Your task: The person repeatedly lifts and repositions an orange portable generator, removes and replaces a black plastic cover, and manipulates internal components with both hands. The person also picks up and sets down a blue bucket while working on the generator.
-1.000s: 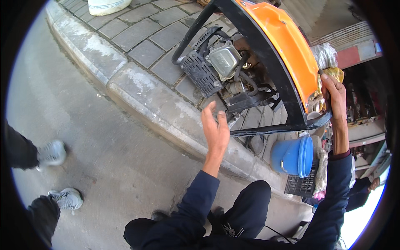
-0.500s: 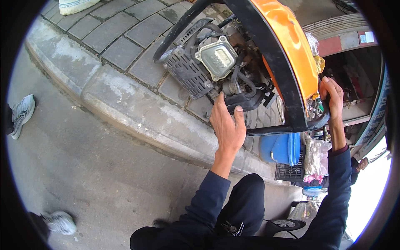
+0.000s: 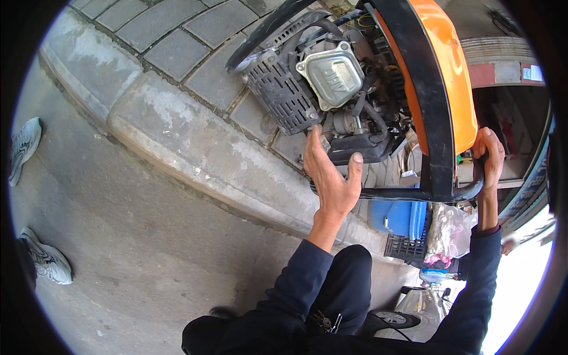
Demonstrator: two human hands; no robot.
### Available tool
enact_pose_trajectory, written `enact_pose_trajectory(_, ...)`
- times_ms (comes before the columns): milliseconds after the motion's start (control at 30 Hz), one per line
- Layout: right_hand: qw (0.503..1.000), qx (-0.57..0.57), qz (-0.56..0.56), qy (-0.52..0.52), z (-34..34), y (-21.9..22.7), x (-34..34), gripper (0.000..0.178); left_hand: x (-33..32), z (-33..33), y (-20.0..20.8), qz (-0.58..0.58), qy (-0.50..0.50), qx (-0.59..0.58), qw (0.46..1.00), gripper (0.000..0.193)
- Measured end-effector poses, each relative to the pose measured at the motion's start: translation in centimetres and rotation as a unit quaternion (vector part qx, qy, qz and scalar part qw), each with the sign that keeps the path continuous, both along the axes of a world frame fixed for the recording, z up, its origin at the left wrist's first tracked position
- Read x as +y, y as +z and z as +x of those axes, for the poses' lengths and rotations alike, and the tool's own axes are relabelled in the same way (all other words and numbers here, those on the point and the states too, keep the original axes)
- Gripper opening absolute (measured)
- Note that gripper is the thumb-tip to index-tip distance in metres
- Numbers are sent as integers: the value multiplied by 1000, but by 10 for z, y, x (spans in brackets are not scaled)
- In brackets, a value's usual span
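A portable generator stands tilted in view, with an orange tank (image 3: 447,74) and a black tubular frame (image 3: 435,106). Its engine shows a metal valve cover (image 3: 336,77), a slotted dark guard (image 3: 278,92) and a black housing (image 3: 364,148). My right hand (image 3: 491,155) is wrapped round the frame's bent tube, beside the tank's lower corner. Between the slotted guard and the black housing, my left hand (image 3: 336,188) is held with thumb and fingers apart. Its fingertips are at the guard's lower corner; whether they touch is unclear.
Below the frame are a blue bucket (image 3: 390,218), a black crate (image 3: 403,247) and a filled plastic bag (image 3: 448,225). A concrete kerb (image 3: 177,136) divides the paving from the road. Someone's grey shoes (image 3: 50,260) are at the left. A car (image 3: 417,310) stands behind me.
The generator has shifted right in view, and both hands have moved slightly right and down with it. The shoes at the left have shifted, and the white shoe at the top has left view.
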State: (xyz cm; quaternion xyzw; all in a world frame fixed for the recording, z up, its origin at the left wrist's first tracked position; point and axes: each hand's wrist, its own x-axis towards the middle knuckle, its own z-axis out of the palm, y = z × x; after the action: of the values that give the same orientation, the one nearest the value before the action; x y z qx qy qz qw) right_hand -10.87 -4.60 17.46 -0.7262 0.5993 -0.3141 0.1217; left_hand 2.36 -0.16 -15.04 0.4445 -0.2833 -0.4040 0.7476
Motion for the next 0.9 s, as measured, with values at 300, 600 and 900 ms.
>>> enact_pose_trajectory(300,1000,-14,-6,24,-3,-2,-2,40,0,-4,0,-3,15,35,999,89)
enact_pose_trajectory(600,999,11,-4,43,-5,0,-2,39,3,-6,5,25,-1,60,998,89)
enact_pose_trajectory(900,999,-16,10,40,-4,1,-2,39,0,-13,0,5,-24,117,993,94)
